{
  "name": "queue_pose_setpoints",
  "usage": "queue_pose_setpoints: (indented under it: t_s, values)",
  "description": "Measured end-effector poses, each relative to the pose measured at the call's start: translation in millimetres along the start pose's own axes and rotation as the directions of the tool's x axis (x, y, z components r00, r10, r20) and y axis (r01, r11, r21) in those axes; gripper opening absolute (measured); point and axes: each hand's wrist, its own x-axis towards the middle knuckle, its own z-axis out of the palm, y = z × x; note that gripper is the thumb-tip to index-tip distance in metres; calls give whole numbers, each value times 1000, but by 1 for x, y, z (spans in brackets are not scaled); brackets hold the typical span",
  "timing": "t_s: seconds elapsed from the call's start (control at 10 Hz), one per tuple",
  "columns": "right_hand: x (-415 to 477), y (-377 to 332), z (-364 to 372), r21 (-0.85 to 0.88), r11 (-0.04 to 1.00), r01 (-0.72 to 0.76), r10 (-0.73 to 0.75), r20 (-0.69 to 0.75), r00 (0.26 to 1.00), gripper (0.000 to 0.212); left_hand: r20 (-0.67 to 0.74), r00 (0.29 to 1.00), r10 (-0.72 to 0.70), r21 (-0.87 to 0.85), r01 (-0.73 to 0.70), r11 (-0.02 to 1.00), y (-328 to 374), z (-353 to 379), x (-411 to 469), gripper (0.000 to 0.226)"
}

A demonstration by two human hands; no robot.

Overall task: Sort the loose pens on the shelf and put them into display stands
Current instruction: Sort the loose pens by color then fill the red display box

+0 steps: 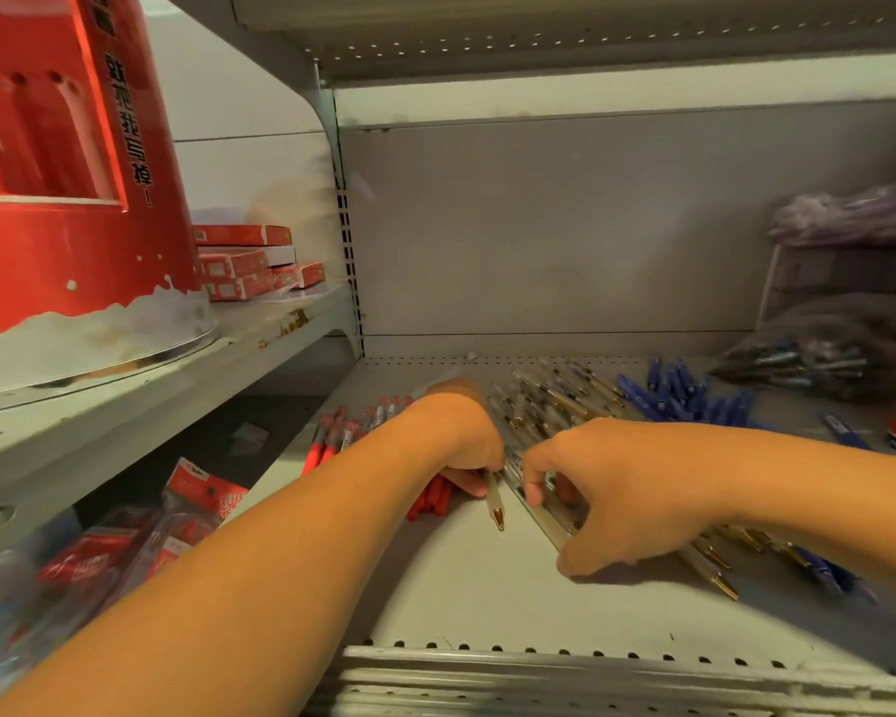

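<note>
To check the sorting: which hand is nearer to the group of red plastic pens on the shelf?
Left. The left hand, pinching a clear gold-tipped pen, lies over the red plastic pens; the right hand is further right, gripping clear pens.
</note>
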Motion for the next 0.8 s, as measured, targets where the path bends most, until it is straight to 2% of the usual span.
queue_pose_setpoints:
  t_s: [0.1,0.2,0.3,0.4,0.5,0.6,0.7,0.8]
  values:
    - [2,1,12,32,999,8,-3,-169,986,38,121,991,60,309,-95,946,-5,-1,6,33]
    - [12,5,18,83,996,29,-2,-311,950,30,108,991,85,98,-95,991,-8,-7,10,25]
    - [24,7,22,140,988,67,-5,-400,916,24,-15,998,55,-5,-55,998,-11,-7,14,13]
    - [37,7,25,158,980,120,-30,-481,876,18,-53,993,110,-22,-111,994,-7,-6,9,10]
    - [40,9,19,252,953,167,-54,-403,914,16,-55,988,142,34,-141,989,-4,-4,16,13]
    - [31,24,-4,234,965,115,-15,-387,922,20,-60,983,174,149,-164,975,-1,0,20,24]
    - [19,54,-25,123,990,-73,108,-306,946,36,-82,889,451,377,-391,840,-4,4,20,45]
    - [13,72,-20,16,970,-243,243,-141,960,59,77,816,573,353,-560,749,-9,10,16,60]
